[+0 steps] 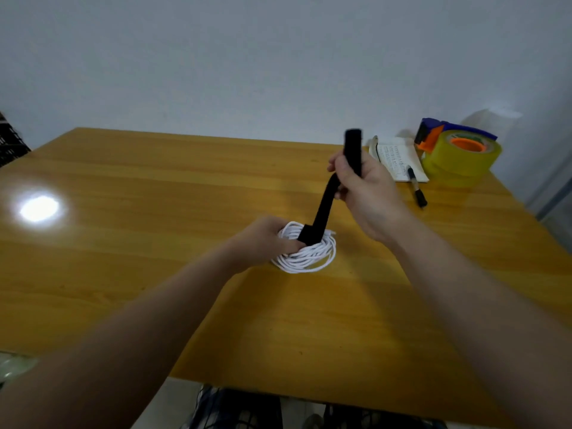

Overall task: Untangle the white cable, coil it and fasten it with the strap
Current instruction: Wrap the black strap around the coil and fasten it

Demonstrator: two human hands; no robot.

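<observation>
A plain pale wall backs a glossy yellow wooden counter [154,243], with a bright lamp glare on its left part. In the head view, the white cable [305,252] lies coiled into a flat bundle near the middle of the counter. The left hand [263,239] is closed on the coil's left side, pinning it down. The black strap [325,209] is looped around the coil's far edge, and its long axis rises up and to the right, away from the person. The right hand [362,187] is clenched around the strap's upper part, with the free end sticking up above the fist.

Pulling too hard could drag the coil out from under the left hand and spill its loops; a slack wrap would leave the bundle loose.

Far right, well apart, sit a notebook [399,159], a pen [416,187] and a tape dispenser [458,150].
</observation>
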